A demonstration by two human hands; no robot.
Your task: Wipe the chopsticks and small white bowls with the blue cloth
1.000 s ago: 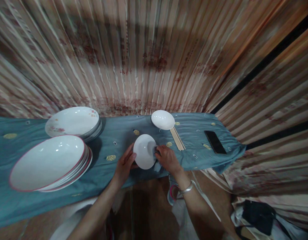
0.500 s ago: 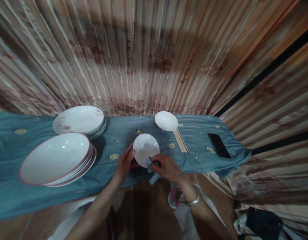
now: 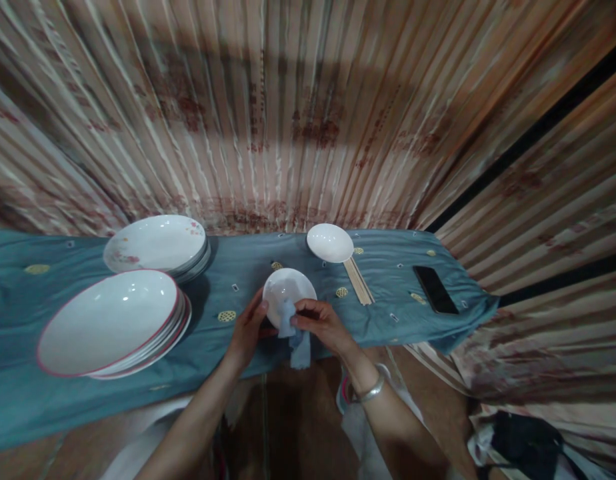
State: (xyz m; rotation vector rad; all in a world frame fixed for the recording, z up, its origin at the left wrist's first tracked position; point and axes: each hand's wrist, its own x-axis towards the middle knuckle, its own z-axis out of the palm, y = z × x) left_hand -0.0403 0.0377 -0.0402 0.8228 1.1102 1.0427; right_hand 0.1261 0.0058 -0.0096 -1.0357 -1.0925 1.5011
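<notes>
My left hand [image 3: 249,325] grips a small white bowl [image 3: 282,288] by its left rim, thumb on the edge and the other fingers underneath. The bowl's inside faces me, just above the front part of the table. In my right hand [image 3: 322,324] a pale blue cloth [image 3: 288,321] is pinched between thumb and fingers. It lies against the lower right inside of the bowl, and its loose end hangs below the rim. A silver bangle is on my right wrist.
Left on the blue tablecloth [image 3: 248,253] stand a stack of red-rimmed dishes [image 3: 108,320] and, behind it, flower-patterned plates [image 3: 158,243]. Another white bowl [image 3: 331,242], chopsticks [image 3: 358,281] and a phone [image 3: 435,289] lie to the right. A pleated curtain [image 3: 288,133] hangs behind.
My right hand has shifted slightly left and turned, bringing the cloth further over the lower part of the bowl and more into sight. My left hand keeps its hold.
</notes>
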